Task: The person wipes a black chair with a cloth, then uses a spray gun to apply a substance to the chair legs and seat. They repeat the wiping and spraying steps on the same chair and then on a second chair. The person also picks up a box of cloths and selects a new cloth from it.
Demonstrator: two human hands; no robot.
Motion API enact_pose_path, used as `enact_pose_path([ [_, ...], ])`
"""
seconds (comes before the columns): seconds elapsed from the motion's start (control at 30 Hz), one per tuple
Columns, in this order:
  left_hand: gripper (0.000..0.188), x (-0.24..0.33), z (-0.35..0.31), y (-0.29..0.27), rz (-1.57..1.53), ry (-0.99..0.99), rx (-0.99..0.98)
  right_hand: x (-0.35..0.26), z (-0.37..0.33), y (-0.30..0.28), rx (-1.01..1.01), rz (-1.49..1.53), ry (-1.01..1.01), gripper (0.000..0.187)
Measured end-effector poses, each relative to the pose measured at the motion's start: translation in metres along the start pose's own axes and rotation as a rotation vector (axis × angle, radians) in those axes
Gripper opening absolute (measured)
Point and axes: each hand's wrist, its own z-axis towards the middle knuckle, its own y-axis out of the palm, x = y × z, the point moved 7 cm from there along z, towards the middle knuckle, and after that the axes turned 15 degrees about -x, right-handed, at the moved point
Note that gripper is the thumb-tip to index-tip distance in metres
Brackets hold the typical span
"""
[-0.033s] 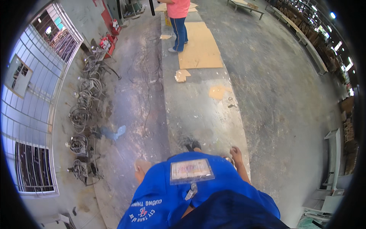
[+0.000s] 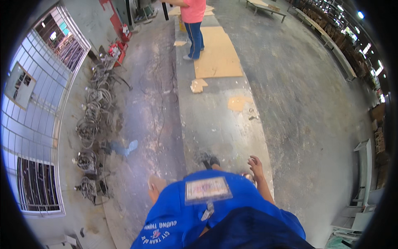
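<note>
My right hand [image 2: 256,167] hangs beside my blue shirt [image 2: 170,207], with its fingers apart and loosely curled and nothing seen in them. Beside its wrist is a small shiny thing [image 2: 247,176] I cannot make out. On the other side of my body, my left hand [image 2: 155,187] is low and blurred. A pale beige shape shows at its far end; whether that is fingers or a held thing is unclear. A badge in a clear holder [image 2: 208,189] lies on my chest. One dark shoe [image 2: 214,160] shows on the grey floor strip [image 2: 215,128].
Ahead, a person in a pink top [image 2: 193,13] stands by a large tan sheet [image 2: 219,52]. Nearer lie a torn tan piece [image 2: 198,86] and a tan patch [image 2: 237,103]. Coiled hoses [image 2: 88,126] line the left wall. A long low bench [image 2: 327,39] stands far right.
The floor and the person ahead sit slightly lower in the picture. My right hand has risen a little, its fingers spread more. My left hand has shifted slightly.
</note>
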Motion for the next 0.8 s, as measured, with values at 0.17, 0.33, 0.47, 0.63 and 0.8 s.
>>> enact_pose_path([
  [0.17,0.056,0.018,0.005,0.024,0.016,-0.041,-0.067,-0.047,0.081,0.049,-0.339,-0.309,-0.064,0.045],
  [0.33,0.056,0.021,-0.003,0.024,0.003,-0.063,-0.129,0.068,0.094,-0.011,-0.341,-0.611,0.247,0.053],
  [0.47,0.056,0.025,-0.006,0.027,0.019,-0.075,-0.168,0.151,0.067,-0.073,-0.175,-0.530,0.608,0.041],
  [0.63,0.057,0.024,0.007,0.050,0.013,-0.050,-0.240,0.143,0.080,-0.080,-0.280,-0.742,0.434,0.044],
  [0.8,0.057,0.058,0.023,0.098,-0.001,0.019,-0.398,0.087,0.094,-0.056,-0.115,-0.513,0.373,0.041],
])
